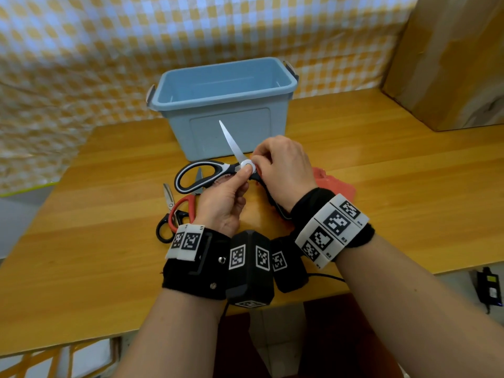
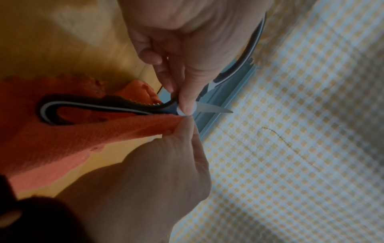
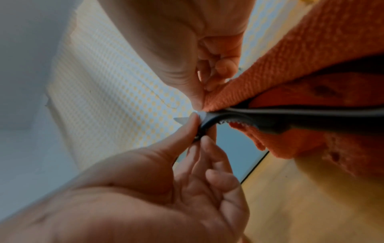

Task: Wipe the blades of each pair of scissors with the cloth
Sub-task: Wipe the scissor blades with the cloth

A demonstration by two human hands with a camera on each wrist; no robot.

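1. A blue plastic bin (image 1: pixel 226 105) stands on the wooden table (image 1: pixel 381 165) right behind my hands, and a cardboard box (image 1: pixel 450 58) sits at the far right corner. Two smaller pairs, red-handled scissors (image 1: pixel 183 207) and black-handled scissors (image 1: pixel 167 214), lie crossed just left of my left wrist.
2. The large scissors (image 1: pixel 207 173) have black-and-white handles and are spread open; one blade points up in front of the bin.
3. My left hand (image 1: pixel 226 203) pinches them at the white pivot. My right hand (image 1: pixel 283 173) pinches the orange cloth (image 2: pixel 62 139) against the pivot.
4. Bare table lies to the right; its near edge runs under my forearms.
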